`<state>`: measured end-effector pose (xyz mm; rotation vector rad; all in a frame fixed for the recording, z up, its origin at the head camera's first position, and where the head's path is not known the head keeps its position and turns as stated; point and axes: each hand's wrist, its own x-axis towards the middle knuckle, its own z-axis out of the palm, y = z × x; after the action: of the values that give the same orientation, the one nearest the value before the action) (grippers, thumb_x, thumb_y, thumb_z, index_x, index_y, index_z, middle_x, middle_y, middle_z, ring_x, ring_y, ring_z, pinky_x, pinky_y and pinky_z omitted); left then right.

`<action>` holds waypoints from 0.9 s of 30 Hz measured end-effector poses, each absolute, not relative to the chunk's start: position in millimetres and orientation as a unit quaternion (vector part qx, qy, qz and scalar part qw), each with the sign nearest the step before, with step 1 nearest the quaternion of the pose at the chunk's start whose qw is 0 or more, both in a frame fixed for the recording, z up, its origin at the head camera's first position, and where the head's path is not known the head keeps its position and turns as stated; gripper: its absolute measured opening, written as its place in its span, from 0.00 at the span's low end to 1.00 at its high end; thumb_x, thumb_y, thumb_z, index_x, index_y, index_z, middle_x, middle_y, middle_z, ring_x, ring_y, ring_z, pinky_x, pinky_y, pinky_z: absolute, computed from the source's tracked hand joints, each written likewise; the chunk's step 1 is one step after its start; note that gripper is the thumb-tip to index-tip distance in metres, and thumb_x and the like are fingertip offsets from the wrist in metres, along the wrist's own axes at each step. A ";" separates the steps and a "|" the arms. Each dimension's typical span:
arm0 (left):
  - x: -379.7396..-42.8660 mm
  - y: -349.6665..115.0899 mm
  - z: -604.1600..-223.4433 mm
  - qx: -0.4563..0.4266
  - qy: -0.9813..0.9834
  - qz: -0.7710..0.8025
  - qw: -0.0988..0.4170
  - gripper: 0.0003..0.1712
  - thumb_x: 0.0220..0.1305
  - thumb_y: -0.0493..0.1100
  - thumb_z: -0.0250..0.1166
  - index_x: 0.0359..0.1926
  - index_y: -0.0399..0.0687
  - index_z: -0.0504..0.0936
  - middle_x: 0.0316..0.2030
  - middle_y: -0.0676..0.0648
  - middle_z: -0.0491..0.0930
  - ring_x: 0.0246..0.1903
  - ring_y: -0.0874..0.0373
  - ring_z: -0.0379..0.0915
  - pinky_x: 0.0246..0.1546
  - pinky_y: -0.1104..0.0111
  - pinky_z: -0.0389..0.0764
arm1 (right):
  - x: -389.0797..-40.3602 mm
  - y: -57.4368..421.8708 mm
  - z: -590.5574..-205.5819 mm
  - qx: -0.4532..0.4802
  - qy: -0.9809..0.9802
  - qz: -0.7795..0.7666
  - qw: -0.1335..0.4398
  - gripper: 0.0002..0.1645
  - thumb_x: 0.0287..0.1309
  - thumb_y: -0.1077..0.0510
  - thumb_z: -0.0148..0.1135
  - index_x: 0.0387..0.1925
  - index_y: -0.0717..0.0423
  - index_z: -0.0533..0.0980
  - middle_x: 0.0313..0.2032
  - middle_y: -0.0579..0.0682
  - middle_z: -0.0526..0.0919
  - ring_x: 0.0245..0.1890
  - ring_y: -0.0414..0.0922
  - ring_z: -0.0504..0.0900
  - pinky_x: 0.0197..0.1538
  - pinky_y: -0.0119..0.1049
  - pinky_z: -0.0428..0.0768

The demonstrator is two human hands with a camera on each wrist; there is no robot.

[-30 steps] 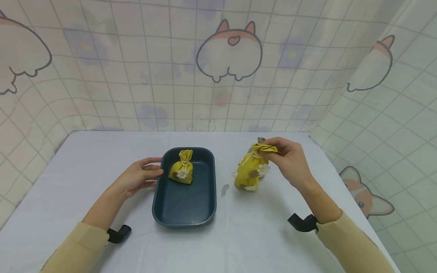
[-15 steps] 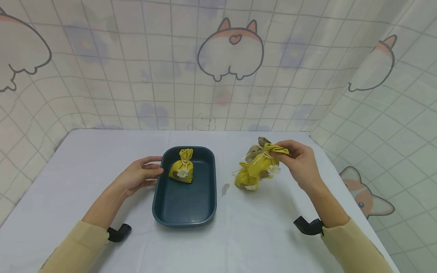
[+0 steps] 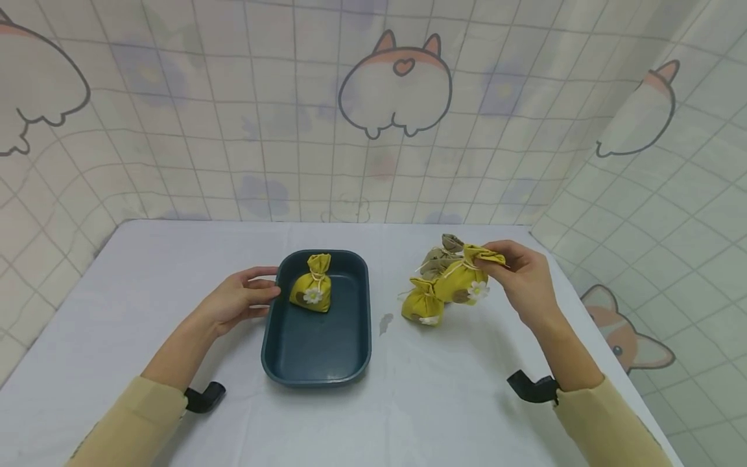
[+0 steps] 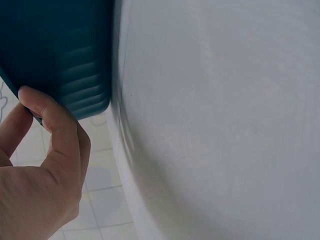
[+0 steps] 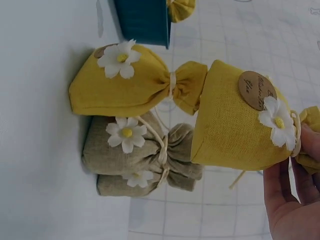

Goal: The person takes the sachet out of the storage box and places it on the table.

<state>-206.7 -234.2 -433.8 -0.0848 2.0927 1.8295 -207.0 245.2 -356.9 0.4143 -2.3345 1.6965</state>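
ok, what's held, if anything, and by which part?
Right hand: the raised yellow pouch, by its gathered top. Left hand: the teal tray, by its left rim.

A flower-decorated yellow bag [image 5: 227, 122] was held, raised and tilted, by its tied neck in the right hand [image 3: 527, 277], near a standing yellow bag [image 3: 421, 305] and two grey bags [image 5: 122, 152]. The dark blue tray [image 3: 316, 353], where another yellow bag [image 3: 309, 290] was seen, was pinched at its rim by the left hand [image 3: 238, 301].

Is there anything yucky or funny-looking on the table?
Yes: a ragged gray patch on the white cloth, between the tray and the yellow bag standing there. It looks odd against the plain cloth; I can't tell if it's a stain.
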 end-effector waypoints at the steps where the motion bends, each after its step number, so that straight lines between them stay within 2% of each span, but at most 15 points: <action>1: -206.9 -233.7 -434.0 -0.030 0.740 0.648 0.179 0.39 0.73 0.41 0.66 0.78 0.41 0.59 0.59 0.35 0.73 0.48 0.52 0.79 0.45 0.66 0.84 | -207.2 246.9 -357.9 0.138 -0.798 0.575 0.117 0.09 0.65 0.67 0.68 0.46 0.66 0.82 0.43 0.46 0.87 0.42 0.39 0.84 0.47 0.27 0.82; 6: -207.6 -232.3 -433.3 -0.034 0.741 0.647 0.178 0.37 0.74 0.39 0.65 0.77 0.41 0.59 0.59 0.34 0.72 0.48 0.52 0.79 0.45 0.65 0.84 | -208.9 254.3 -364.0 0.116 -0.809 0.563 0.126 0.11 0.66 0.65 0.68 0.47 0.69 0.80 0.42 0.41 0.87 0.41 0.39 0.84 0.45 0.26 0.82; 11: -207.8 -233.1 -432.2 -0.036 0.743 0.644 0.179 0.37 0.74 0.39 0.64 0.78 0.41 0.59 0.61 0.32 0.71 0.49 0.51 0.78 0.46 0.65 0.84 | -213.8 260.7 -377.0 0.102 -0.807 0.571 0.113 0.12 0.66 0.65 0.68 0.48 0.69 0.80 0.42 0.41 0.86 0.42 0.38 0.84 0.46 0.26 0.82; 18: -207.4 -234.0 -432.4 -0.030 0.740 0.648 0.181 0.37 0.74 0.40 0.64 0.78 0.41 0.59 0.60 0.33 0.72 0.48 0.51 0.78 0.45 0.66 0.84 | -216.2 268.4 -389.5 0.078 -0.807 0.575 0.108 0.08 0.68 0.62 0.68 0.47 0.58 0.82 0.48 0.50 0.86 0.46 0.38 0.83 0.51 0.26 0.80; 27: -206.1 -232.5 -431.0 -0.021 0.737 0.650 0.182 0.39 0.74 0.40 0.64 0.78 0.40 0.58 0.61 0.33 0.72 0.48 0.52 0.78 0.45 0.65 0.84 | -218.9 271.6 -404.0 0.052 -0.827 0.553 0.084 0.14 0.67 0.63 0.68 0.50 0.68 0.80 0.43 0.42 0.86 0.42 0.37 0.83 0.47 0.24 0.81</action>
<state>-206.1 -232.5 -431.0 -0.0601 2.0817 1.8353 -218.9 271.6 -404.0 0.1565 -2.4688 1.6506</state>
